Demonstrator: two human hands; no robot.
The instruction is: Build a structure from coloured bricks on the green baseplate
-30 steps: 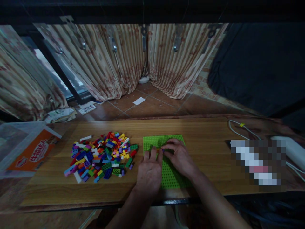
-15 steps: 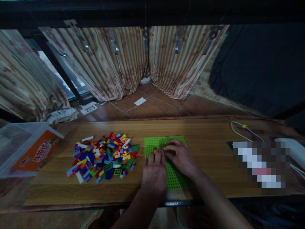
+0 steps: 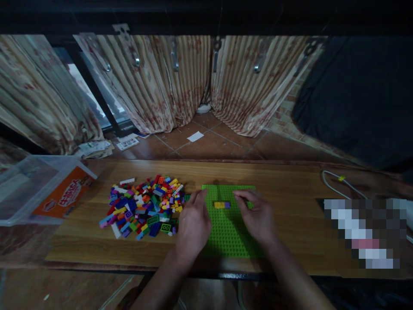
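A green studded baseplate (image 3: 230, 234) lies on the wooden table (image 3: 284, 185) in front of me. On its far half sit a yellow brick (image 3: 219, 205) and a small purple brick (image 3: 227, 205), side by side. My left hand (image 3: 193, 224) rests on the plate's left edge with fingers stretched out, holding nothing. My right hand (image 3: 256, 215) lies on the plate's right part, fingers loosely spread, also holding nothing. Neither hand touches the two bricks. A heap of several loose coloured bricks (image 3: 145, 206) lies just left of my left hand.
A clear plastic box with an orange label (image 3: 48, 191) stands at the table's left end. A white cable (image 3: 338, 183) and a blurred-out object (image 3: 361, 232) lie at the right. Beyond the table are striped curtains (image 3: 180, 82) and a tiled floor.
Both hands have drawn apart and away from the middle of the baseplate, uncovering the yellow and purple bricks they were pressing together on. The view has shifted slightly to the left.
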